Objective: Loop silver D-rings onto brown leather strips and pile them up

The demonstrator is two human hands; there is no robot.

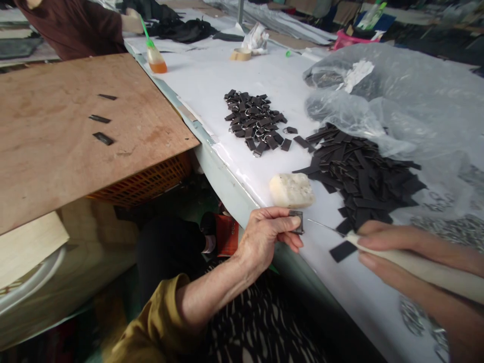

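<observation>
My left hand (260, 234) pinches a small dark folded tab (297, 222) between thumb and fingers, just over the table's near edge. In my right hand (423, 242) is an awl (408, 263) with a pale handle. Its thin metal tip points left at the tab, a small gap apart from it. Just beyond my left hand lies a worn off-white block (292, 190). Flat black strips (366, 176) are heaped beyond my right hand, with a single strip (342, 251) near the awl. Farther back is a pile of folded tabs with metal rings (257, 121).
Loose metal rings (454, 229) lie at the right, beside a large clear plastic bag (423, 96). A bottle with orange liquid (157, 60) and a tape roll (241, 54) stand farther back. On the left is a wooden board (68, 126); a co-worker's arm (102, 25) reaches beyond it.
</observation>
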